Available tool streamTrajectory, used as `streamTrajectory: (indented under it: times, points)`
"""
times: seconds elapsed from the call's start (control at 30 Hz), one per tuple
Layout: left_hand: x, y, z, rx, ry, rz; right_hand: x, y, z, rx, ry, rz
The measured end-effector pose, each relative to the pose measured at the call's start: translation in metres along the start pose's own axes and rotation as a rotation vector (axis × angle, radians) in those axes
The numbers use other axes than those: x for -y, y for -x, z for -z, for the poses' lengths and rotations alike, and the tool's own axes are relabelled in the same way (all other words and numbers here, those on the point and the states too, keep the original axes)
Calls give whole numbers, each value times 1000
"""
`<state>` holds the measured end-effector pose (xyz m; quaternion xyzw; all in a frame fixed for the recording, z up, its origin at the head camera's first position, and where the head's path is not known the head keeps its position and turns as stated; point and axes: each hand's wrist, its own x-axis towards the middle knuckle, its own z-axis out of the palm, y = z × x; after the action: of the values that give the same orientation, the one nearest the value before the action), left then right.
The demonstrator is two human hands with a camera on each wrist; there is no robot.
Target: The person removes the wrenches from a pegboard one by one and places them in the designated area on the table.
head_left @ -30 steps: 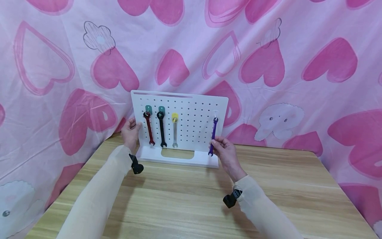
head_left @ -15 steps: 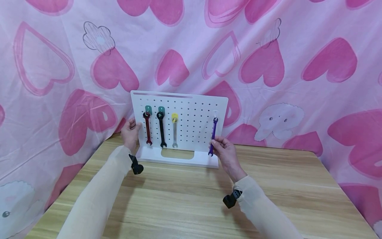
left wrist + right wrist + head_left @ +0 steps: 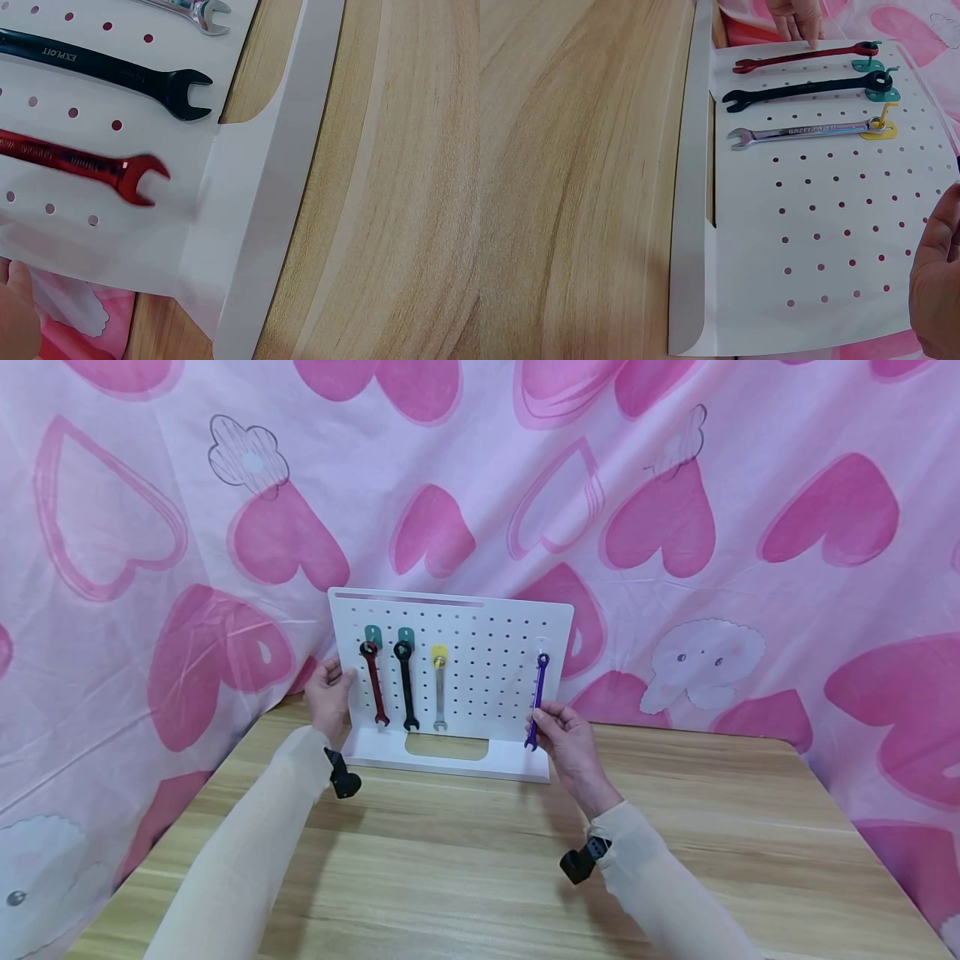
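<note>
A white pegboard (image 3: pixel 480 693) stands on the table, with several combination wrenches on it. My left hand (image 3: pixel 327 697) holds the board's left edge, thumb in front. Close beside it hang a red wrench (image 3: pixel 375 685), a black wrench (image 3: pixel 407 689) and a silver wrench (image 3: pixel 440 697), ring ends up on hooks. In the head view, my right hand (image 3: pixel 572 745) pinches a purple wrench (image 3: pixel 539 689) by its lower shank. The purple wrench's ring end is right at a clear hook (image 3: pixel 542 645) near the board's right edge. The right wrist view shows only part of my right hand (image 3: pixel 937 277).
Green hooks (image 3: pixel 373 633) bear the red and black wrenches; a yellow hook (image 3: pixel 439 650) bears the silver one. The board's base has an oblong cutout (image 3: pixel 447 746). A pink heart-print curtain (image 3: pixel 465 460) hangs behind the wooden table (image 3: pixel 450 852).
The red wrench's lower end has swung left and back right. The purple wrench has shifted very slightly right and up in my right hand. My left hand stays in place.
</note>
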<state>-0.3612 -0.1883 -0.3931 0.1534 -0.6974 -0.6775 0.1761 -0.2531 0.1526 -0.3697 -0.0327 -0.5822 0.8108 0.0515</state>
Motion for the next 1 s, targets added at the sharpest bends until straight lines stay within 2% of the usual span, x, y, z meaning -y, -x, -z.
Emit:
streamTrajectory:
  times: [0.23, 0.53, 0.77, 1.0]
  points:
    - [0, 0, 0, 3, 8, 9, 2, 0, 0, 5, -5, 3]
    - [1, 0, -1, -7, 6, -11, 3, 2, 1, 10, -8, 0]
    - [0, -1, -2, -7, 30, 11, 4, 3, 3, 6, -7, -4]
    - [0, -1, 0, 4, 11, 19, 6, 4, 5, 1, 5, 5]
